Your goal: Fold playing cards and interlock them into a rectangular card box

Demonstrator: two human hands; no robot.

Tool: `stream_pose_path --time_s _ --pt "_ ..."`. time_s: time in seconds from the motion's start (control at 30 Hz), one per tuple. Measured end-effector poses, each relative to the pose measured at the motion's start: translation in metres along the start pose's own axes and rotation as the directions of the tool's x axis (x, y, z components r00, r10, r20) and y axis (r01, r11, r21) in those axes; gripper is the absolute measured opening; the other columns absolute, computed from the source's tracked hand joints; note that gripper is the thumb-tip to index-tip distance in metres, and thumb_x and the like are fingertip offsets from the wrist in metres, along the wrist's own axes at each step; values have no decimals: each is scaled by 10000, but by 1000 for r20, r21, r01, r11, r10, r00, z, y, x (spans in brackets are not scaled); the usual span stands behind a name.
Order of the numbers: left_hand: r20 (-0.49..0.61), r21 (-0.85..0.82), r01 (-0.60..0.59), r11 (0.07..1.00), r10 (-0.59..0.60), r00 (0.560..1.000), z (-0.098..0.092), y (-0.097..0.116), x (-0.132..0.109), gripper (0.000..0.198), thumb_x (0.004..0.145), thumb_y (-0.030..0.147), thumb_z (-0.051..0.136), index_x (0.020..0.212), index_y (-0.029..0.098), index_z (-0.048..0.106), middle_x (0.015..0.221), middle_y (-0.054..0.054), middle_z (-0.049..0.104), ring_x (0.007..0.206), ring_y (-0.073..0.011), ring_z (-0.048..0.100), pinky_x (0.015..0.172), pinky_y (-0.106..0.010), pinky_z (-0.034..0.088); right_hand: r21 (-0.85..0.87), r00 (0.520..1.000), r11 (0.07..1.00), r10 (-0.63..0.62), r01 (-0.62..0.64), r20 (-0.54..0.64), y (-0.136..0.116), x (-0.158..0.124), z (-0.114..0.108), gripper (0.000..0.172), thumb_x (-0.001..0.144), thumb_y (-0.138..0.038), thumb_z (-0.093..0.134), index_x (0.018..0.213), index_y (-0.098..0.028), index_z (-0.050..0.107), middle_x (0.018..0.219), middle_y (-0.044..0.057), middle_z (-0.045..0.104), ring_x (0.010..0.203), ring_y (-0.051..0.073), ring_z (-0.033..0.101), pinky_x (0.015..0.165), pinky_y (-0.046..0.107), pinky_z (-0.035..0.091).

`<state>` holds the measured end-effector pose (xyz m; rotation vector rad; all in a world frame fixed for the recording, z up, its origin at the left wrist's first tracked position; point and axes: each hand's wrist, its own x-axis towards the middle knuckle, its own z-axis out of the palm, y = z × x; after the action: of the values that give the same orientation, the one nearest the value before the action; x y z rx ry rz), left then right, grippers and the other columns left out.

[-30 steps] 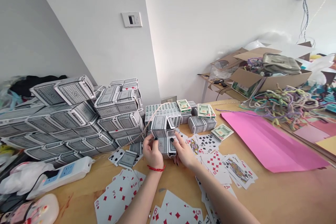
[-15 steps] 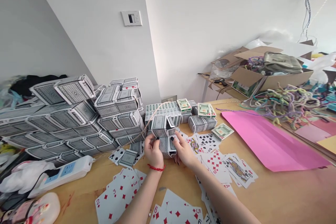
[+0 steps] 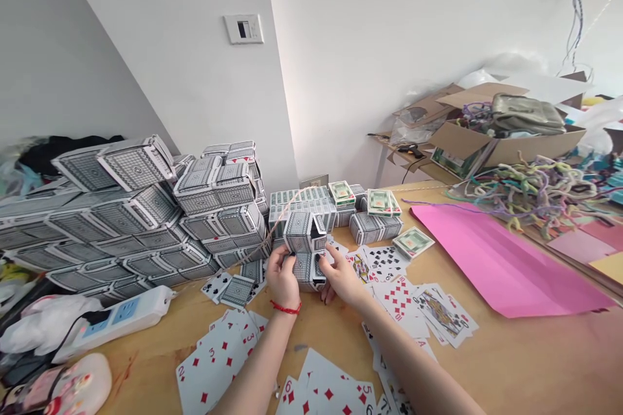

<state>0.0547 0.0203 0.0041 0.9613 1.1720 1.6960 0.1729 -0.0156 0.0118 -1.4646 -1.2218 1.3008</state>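
Observation:
Both hands grip a piece folded from playing cards [image 3: 298, 232], made of two box shapes one above the other with patterned grey backs outward and an open side facing right. My left hand [image 3: 284, 277], with a red string bracelet, closes on its left side, thumb on the lower box. My right hand [image 3: 341, 274] pinches the lower box from the right, some fingers hidden behind and beneath. Just behind stands a pale green block of folded cards [image 3: 321, 204]. Loose diamond cards [image 3: 214, 360] lie face up near my forearms, and face cards [image 3: 440, 311] lie to the right.
Stacked folded-card blocks [image 3: 87, 220] fill the left of the table. A white power strip [image 3: 121, 318] lies in front of them. Green card packs [image 3: 413, 242], pink paper [image 3: 501, 259], tangled yarn-like strands [image 3: 525, 191] and a cardboard box [image 3: 525, 146] are on the right.
The folded-card piece has turned slightly in my hands, its upper box shifting a little to the right. Both hands keep their hold in nearly the same place.

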Motion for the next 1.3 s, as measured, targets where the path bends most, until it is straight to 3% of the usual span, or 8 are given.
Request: stream_pose_path --time_s 0.27,0.5,0.63,0.73,0.93,1.1,1.3 --pt "18 30 -30 999 29 999 -3 -4 0 185 622 177 561 794 154 626 740 -23 652 704 -167 590 628 -255 447 -1 1000 1000 10 -10 -3 3 0 0 562 824 -399 380 1325 -187 240 393 -72 544 336 164 585 317 209 453" --pt "82 25 -16 1000 14 997 -1 0 -1 202 654 198 550 832 147 632 835 -50 669 805 -194 601 733 -293 453 -53 997 998 -28 24 -74 3 -3 3 506 872 -465 278 1284 -182 355 345 -60 500 307 159 549 290 200 409" --pt "225 33 -32 999 24 974 0 3 -5 312 692 219 542 987 151 620 1052 -74 639 1019 -224 551 891 -325 404 124 998 992 12 -20 64 1 -3 -6 571 874 -487 267 1353 -181 206 385 -62 518 357 173 590 352 248 477" --pt "242 79 -56 995 35 970 0 1 -6 371 710 232 552 1072 163 591 1138 -82 600 1104 -229 502 950 -332 364 209 990 978 -4 -27 143 1 -4 -11 563 884 -445 280 1370 -197 140 404 -62 531 403 179 617 422 292 520" --pt "211 80 -58 995 40 977 0 -4 -4 355 725 258 544 1060 157 600 1104 -93 622 1069 -246 531 914 -353 404 32 999 999 -18 17 37 3 -5 -4 511 879 -411 328 1346 -226 231 383 -58 541 355 172 588 366 246 479" --pt "192 126 -68 990 43 981 -1 -2 -5 390 713 244 554 1089 144 582 1108 -102 623 1016 -240 561 860 -344 442 29 999 999 34 -33 -11 2 -4 0 575 855 -390 373 1363 -187 196 430 -46 573 361 172 592 366 241 477" --pt "150 161 -53 986 29 988 2 1 -8 394 714 258 568 1095 159 577 1113 -96 620 1023 -240 562 863 -337 444 -31 997 999 7 -9 -76 -2 -9 2 526 851 -416 341 1331 -210 286 427 -50 548 336 161 564 337 224 440"
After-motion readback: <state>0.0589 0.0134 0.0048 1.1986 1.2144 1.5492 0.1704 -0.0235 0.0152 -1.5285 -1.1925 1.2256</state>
